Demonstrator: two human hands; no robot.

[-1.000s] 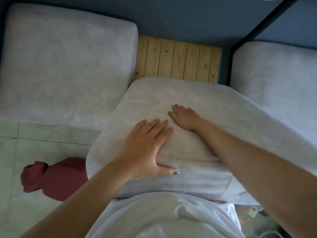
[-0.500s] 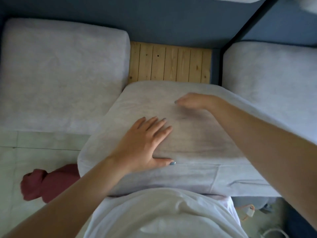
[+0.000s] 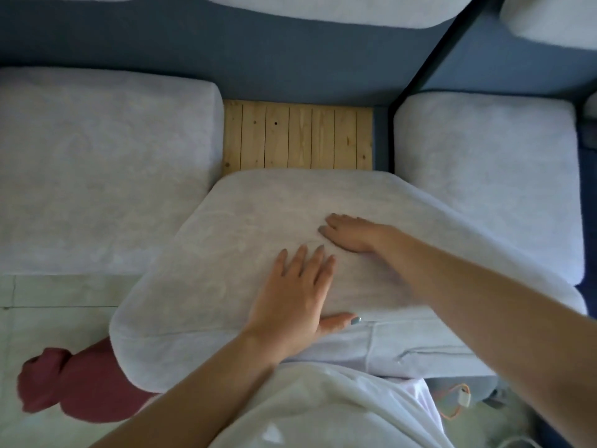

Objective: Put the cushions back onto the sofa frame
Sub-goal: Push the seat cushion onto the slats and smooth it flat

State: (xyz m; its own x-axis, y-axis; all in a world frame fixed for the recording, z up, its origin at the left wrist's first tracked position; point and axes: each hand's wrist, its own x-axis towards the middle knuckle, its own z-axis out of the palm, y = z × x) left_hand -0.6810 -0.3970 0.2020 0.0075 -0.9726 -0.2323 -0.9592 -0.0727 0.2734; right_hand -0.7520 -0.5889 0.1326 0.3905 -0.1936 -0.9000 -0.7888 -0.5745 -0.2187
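A pale grey seat cushion (image 3: pixel 258 221) lies skewed in the middle gap of the sofa, its near end sticking out past the front towards me. My left hand (image 3: pixel 295 295) presses flat on its near top, fingers spread and thumb along the front edge. My right hand (image 3: pixel 352 234) lies flat on the cushion a little farther in, fingers pointing left. Beyond the cushion the bare wooden slats (image 3: pixel 298 137) of the sofa frame show. Seat cushions sit in place to the left (image 3: pixel 97 166) and right (image 3: pixel 491 176).
The blue sofa back (image 3: pixel 258 56) carries pale back cushions (image 3: pixel 323 8) along the top. A dark red cloth bundle (image 3: pixel 71 386) lies on the tiled floor at lower left, partly under the cushion. A small white plug on an orange cord (image 3: pixel 463 399) lies at lower right.
My right hand lifted off the cushion and has come down flat on it again near my left hand. The view has tilted up, showing more of the sofa back.
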